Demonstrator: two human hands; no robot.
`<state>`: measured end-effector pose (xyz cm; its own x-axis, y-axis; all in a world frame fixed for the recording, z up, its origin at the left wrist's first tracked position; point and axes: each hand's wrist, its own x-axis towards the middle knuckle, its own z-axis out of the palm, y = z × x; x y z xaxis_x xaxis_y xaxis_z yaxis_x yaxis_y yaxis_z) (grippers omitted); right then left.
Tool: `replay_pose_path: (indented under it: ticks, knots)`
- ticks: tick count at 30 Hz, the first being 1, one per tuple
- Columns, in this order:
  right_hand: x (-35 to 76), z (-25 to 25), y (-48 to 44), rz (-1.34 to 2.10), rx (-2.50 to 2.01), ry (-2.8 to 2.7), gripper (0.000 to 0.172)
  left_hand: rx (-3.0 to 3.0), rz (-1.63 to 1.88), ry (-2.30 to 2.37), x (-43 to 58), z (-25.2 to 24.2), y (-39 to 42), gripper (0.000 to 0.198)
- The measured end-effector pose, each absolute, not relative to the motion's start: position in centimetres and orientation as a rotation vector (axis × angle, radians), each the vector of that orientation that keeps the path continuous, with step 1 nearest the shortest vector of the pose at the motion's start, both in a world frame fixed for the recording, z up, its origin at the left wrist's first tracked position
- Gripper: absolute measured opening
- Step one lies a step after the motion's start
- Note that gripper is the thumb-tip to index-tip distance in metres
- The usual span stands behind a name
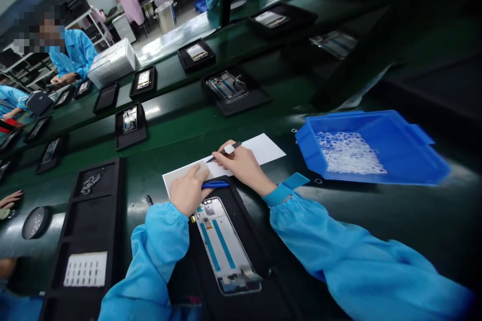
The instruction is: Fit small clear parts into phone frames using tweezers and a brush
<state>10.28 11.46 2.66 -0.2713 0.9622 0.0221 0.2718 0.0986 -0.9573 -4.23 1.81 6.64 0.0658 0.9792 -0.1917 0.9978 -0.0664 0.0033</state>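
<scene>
A phone frame (226, 246) with two blue strips lies in a black tray (259, 271) in front of me. My left hand (188, 190) rests fingers-down on a white sheet (259, 150) just beyond the tray's far end, its fingers curled. My right hand (243, 163) is closed in a pinch on dark tweezers (226, 150), their tip touching the white sheet near the left hand. A small blue tool (215, 185) lies at the tray's far edge between the two hands.
A blue bin (410, 160) of small white parts sits to the right. A black compartment tray (90, 230) with small parts stands on the left, and a round dish (35, 222) beside it. Several trays with phone frames ride the green belt (181, 110). Other workers in blue coats sit beyond.
</scene>
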Motion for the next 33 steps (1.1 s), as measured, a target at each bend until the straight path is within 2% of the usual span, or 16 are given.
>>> replay_pose_path:
  ticks: [10, 13, 16, 18, 21, 27, 33]
  knots:
    - [10.3, 2.2, 11.7, 1.305, -1.213, -1.515, 0.020, 2.149, -0.114, 2.034, -4.4, 6.4, 1.8, 0.041]
    - [11.0, 2.5, 11.2, 1.331, -1.188, -1.396, 0.029, 2.088, 0.092, 2.034, -4.9, 6.6, 1.4, 0.037]
    - [12.3, 3.2, 9.2, 1.373, -1.168, -1.306, 0.039, 1.927, 0.454, 2.082, -5.8, 7.0, 0.5, 0.026]
    - [13.0, 3.7, 7.2, 1.451, -1.150, -1.312, 0.041, 1.763, 0.536, 2.075, -6.2, 7.5, 0.0, 0.024]
    - [13.4, 3.8, 4.4, 1.522, -1.156, -1.404, 0.037, 1.611, 0.382, 1.914, -6.5, 7.8, -0.3, 0.032]
    - [13.1, 2.6, 2.6, 1.427, -1.252, -1.595, 0.024, 1.601, 0.162, 1.772, -6.1, 7.7, 0.2, 0.027]
    - [13.3, 2.6, 2.7, 1.346, -1.289, -1.696, 0.022, 1.618, 0.093, 1.754, -5.9, 7.6, 0.4, 0.025]
